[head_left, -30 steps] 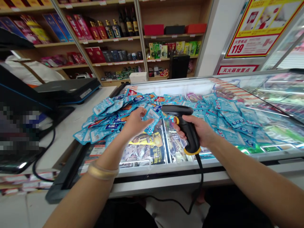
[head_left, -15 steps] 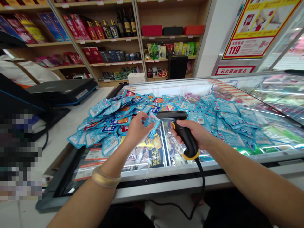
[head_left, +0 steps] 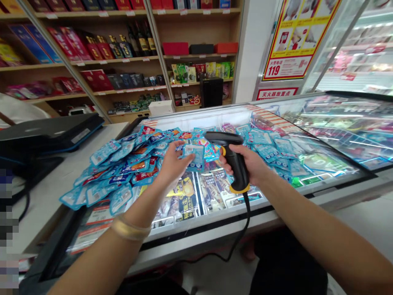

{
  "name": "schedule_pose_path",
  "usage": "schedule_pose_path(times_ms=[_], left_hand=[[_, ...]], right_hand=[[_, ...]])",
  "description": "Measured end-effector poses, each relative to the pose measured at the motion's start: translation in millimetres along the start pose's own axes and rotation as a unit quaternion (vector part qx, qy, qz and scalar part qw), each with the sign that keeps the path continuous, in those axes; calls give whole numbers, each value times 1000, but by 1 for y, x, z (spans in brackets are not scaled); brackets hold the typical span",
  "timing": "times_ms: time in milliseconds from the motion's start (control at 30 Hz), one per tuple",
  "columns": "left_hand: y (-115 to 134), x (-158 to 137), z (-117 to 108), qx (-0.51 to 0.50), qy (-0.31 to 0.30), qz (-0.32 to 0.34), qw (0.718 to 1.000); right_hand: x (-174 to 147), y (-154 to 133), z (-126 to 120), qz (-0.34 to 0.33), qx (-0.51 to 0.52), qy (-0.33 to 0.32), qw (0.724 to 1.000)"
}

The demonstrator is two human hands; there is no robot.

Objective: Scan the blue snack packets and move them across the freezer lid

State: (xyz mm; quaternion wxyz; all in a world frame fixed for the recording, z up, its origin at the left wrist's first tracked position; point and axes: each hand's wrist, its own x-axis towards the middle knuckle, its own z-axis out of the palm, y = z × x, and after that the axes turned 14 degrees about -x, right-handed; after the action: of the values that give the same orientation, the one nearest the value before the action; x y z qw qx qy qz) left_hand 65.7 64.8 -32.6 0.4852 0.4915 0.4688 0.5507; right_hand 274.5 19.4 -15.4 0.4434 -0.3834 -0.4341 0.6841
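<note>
My left hand (head_left: pixel 175 162) pinches a light blue snack packet (head_left: pixel 196 155) between thumb and fingers, its printed side turned up. Just to the right, my right hand (head_left: pixel 245 162) is wrapped round the grip of a black and yellow barcode scanner (head_left: pixel 238 164). The scanner's head points left, close to the packet, and its cable (head_left: pixel 247 213) hangs down over the freezer's edge. A heap of blue snack packets (head_left: pixel 106 153) lies left of my hands on the glass top. More blue packets (head_left: pixel 270 151) are spread to the right of the scanner.
Under me is a glass-topped chest freezer (head_left: pixel 215 230) with packaged food inside. A counter (head_left: pixel 58 164) with a black device (head_left: pixel 58 127) stands at left. Shelves (head_left: pixel 116 59) of boxes and bottles line the back, beside a red and yellow fire notice (head_left: pixel 285 67).
The view has swung to the right. The packet in my left hand now lies flatter and shows more of its face. My right hand still holds the scanner close to it.
</note>
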Motion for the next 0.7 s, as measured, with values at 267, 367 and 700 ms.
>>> schedule_pose_path(times_ms=[267,367,700], left_hand=[[-12,11,119,147,-106,31,983],[-28,5,132,285,-183,73,938],[-39,1,126,357,-230,88,901]], right_hand=[[-37,-20,-82,-45,12,143,989],[-42,-14,-95,-32,29,164,986],[-42,-7,-98,-36,39,141,989]])
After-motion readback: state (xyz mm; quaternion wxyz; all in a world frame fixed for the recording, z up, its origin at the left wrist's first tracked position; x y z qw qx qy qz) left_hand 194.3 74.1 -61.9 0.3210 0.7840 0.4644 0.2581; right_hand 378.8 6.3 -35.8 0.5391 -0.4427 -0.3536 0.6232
